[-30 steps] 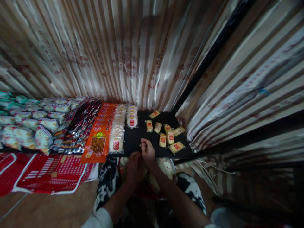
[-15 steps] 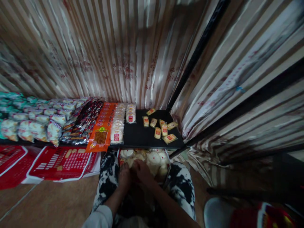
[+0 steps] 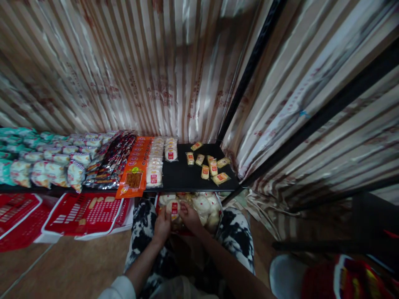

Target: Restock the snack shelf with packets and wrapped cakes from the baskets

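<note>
Between my two hands is a packet of round white rice crackers (image 3: 173, 209) with a red label facing up. My left hand (image 3: 162, 226) grips its left side, and my right hand (image 3: 190, 218) pinches its right side. Just under them, between my knees, an open bag (image 3: 221, 207) holds many more white packets (image 3: 204, 204). Beyond it on the black shelf (image 3: 177, 178) lie two rows of the same cracker packets (image 3: 154, 176), the right row shorter. Several small yellow packets (image 3: 213, 167) are scattered at the shelf's right end.
Left along the shelf stand an orange snack pack (image 3: 134, 174), dark shiny packets (image 3: 109, 162), and white and green packets (image 3: 46, 172). Red bags (image 3: 85, 214) lie below. A black post (image 3: 249, 79) rises at the shelf's right end, before a striped curtain (image 3: 174, 74).
Both hands have come up from low in the bag, and a labelled cracker packet now shows between them. The view has shifted slightly.
</note>
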The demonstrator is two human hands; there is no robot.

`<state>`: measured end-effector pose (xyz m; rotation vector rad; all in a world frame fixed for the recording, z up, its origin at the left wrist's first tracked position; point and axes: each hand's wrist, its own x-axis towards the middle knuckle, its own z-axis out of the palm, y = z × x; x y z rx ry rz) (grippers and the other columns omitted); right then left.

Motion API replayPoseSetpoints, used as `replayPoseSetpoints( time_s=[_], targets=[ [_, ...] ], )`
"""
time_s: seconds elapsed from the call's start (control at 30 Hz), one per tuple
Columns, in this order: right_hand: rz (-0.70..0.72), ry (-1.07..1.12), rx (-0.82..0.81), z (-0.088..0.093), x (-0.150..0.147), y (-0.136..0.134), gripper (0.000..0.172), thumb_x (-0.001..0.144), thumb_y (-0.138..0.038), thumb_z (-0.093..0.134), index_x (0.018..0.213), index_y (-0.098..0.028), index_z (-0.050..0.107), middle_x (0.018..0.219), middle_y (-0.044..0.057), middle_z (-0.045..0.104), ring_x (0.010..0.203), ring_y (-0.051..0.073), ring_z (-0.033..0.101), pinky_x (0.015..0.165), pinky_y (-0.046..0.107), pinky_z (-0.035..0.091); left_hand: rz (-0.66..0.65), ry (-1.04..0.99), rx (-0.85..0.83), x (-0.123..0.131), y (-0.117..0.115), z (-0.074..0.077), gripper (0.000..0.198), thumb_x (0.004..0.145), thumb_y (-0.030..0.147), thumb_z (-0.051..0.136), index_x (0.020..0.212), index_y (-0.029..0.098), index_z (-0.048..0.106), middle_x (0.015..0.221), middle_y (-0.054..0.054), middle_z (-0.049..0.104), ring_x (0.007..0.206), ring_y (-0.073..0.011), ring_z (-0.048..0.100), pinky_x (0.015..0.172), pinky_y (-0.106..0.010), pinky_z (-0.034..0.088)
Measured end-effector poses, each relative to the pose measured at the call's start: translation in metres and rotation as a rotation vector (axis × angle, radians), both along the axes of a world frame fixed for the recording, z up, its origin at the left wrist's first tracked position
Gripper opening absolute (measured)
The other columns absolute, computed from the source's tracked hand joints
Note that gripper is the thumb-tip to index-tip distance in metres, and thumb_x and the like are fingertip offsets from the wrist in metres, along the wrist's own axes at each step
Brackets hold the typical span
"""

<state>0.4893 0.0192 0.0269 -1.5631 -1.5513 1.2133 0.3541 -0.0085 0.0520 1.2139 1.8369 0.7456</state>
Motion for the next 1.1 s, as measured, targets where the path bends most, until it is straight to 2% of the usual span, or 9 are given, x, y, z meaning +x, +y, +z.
replayPoseSetpoints(
  time_s=[0.07,0.17,0.37,0.47,0.57,0.7,0.83,0.97,1.1],
  targets=[
    [-0.019,-0.071,0.047,0.007,0.002,0.001,0.050,0.074,-0.021,0.053,0.124,-0.016,0.050,0.106,0.010,0.067,0.089,0.021,0.066,0.080,0.038,0.053,-0.007,-0.118,0.035,-0.004,0.006,0.006,0.039,0.085,0.034,0.040,0.113,0.014,0.058,0.111,-0.010,0.066,0.104,-0.0224,0.059,0.090,-0.034,0.045],
    [0.015,-0.243,0.251,0.026,0.009,0.003,0.057,0.073,-0.022,0.058,0.128,-0.015,0.047,0.120,0.013,0.059,0.109,0.025,0.056,0.093,0.043,0.046,-0.097,-0.234,0.040,-0.011,0.018,0.014,0.039,0.082,0.037,0.042,0.110,0.015,0.060,0.107,-0.009,0.067,0.098,-0.0223,0.061,0.087,-0.034,0.046],
    [0.354,-0.479,0.523,0.074,0.018,0.007,0.065,0.076,-0.018,0.059,0.137,-0.023,0.038,0.141,0.007,0.042,0.126,0.025,0.037,0.104,0.041,0.035,-0.387,-0.323,-0.033,-0.024,0.041,0.033,0.042,0.078,0.045,0.047,0.101,0.014,0.063,0.094,-0.007,0.069,0.087,-0.0219,0.062,0.077,-0.032,0.047],
    [0.507,-0.504,0.534,0.089,0.017,0.008,0.066,0.077,-0.018,0.060,0.138,-0.023,0.036,0.134,0.007,0.049,0.121,0.024,0.040,0.102,0.038,0.036,-0.583,-0.258,-0.037,-0.028,0.049,0.052,0.040,0.074,0.049,0.053,0.094,0.017,0.067,0.094,-0.004,0.069,0.089,-0.0213,0.060,0.080,-0.030,0.044],
    [0.524,-0.505,0.484,0.093,0.018,0.011,0.063,0.077,-0.023,0.061,0.136,-0.021,0.039,0.118,0.009,0.058,0.110,0.023,0.048,0.097,0.037,0.038,-0.699,-0.244,-0.060,-0.031,0.057,0.074,0.042,0.072,0.054,0.056,0.088,0.018,0.069,0.086,-0.001,0.069,0.083,-0.0192,0.059,0.076,-0.027,0.043],
    [0.406,-0.386,0.372,0.087,0.024,0.021,0.053,0.073,-0.033,0.067,0.124,-0.022,0.054,0.104,0.008,0.060,0.098,0.023,0.053,0.088,0.034,0.042,-0.596,-0.321,-0.110,-0.035,0.066,0.099,0.050,0.071,0.061,0.053,0.081,0.014,0.068,0.066,0.000,0.063,0.062,-0.0138,0.053,0.058,-0.023,0.039],
    [0.172,-0.082,0.170,0.078,0.025,0.036,0.043,0.068,-0.039,0.069,0.107,-0.020,0.064,0.088,0.004,0.062,0.078,0.017,0.056,0.073,0.029,0.046,-0.346,-0.424,-0.002,-0.034,0.074,0.112,0.049,0.070,0.058,0.056,0.091,0.015,0.067,0.074,-0.002,0.064,0.068,-0.0145,0.055,0.062,-0.024,0.041],
    [0.035,0.342,-0.016,0.075,0.020,0.058,0.044,0.066,-0.049,0.066,0.097,-0.017,0.064,0.085,0.004,0.067,0.075,0.017,0.060,0.068,0.029,0.048,-0.147,-0.465,0.089,-0.027,0.087,0.107,0.047,0.072,0.048,0.056,0.105,0.014,0.062,0.091,-0.007,0.067,0.083,-0.0190,0.060,0.074,-0.029,0.047],
    [-0.067,0.415,-0.083,0.074,0.013,0.085,0.043,0.065,-0.051,0.065,0.093,-0.018,0.063,0.081,0.003,0.068,0.071,0.018,0.063,0.059,0.027,0.049,-0.017,-0.278,0.305,-0.015,0.098,0.089,0.041,0.076,0.033,0.052,0.112,0.014,0.057,0.110,-0.011,0.063,0.099,-0.0216,0.059,0.089,-0.036,0.046]
  ],
)
